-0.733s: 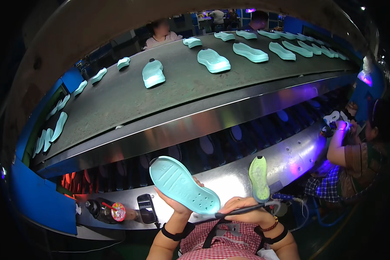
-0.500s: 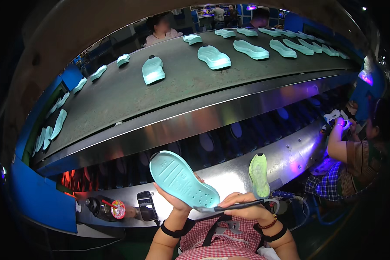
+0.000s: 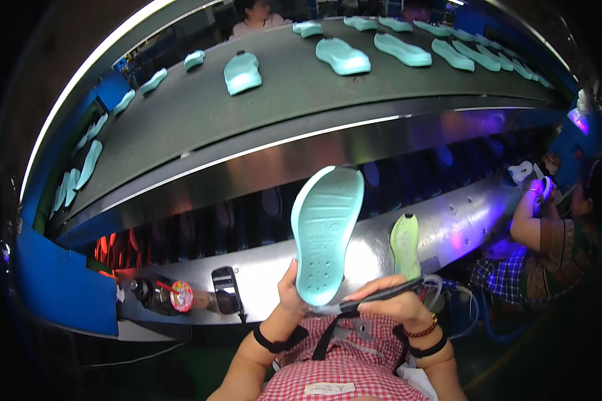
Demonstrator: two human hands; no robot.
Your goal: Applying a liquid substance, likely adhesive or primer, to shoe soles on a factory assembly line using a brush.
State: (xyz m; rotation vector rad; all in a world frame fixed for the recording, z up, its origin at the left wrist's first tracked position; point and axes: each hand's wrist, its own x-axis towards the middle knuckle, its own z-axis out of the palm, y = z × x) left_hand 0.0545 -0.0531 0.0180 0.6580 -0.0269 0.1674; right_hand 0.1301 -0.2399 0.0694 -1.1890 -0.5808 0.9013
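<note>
A turquoise shoe sole (image 3: 324, 230) stands tilted up in front of me, its hollow upper side facing me and a dark patch at its far end. My left hand (image 3: 289, 291) is closed around the sole's lower end, with the thumb at the left edge. Closed around a slim black-handled tool (image 3: 381, 293), my right hand (image 3: 396, 306) is just right of the sole. The tool's pale tip lies close under the sole's bottom edge; whether it touches cannot be made out. Beyond the right hand, a yellow-green sole (image 3: 405, 242) lies on the metal ledge.
Several turquoise soles (image 3: 243, 75) lie on the wide dark belt (image 3: 180, 127). Dark sole shapes fill the slot beneath its metal edge. On the ledge (image 3: 371, 257), a phone-like device (image 3: 226, 287) and a bottle (image 3: 144, 291) stand at left. A co-worker (image 3: 555, 234) sits at right.
The turquoise sole has swung more upright and moved right, its far end now pointing away from me. The right hand with the tool has moved slightly up. The whole view has shifted.
</note>
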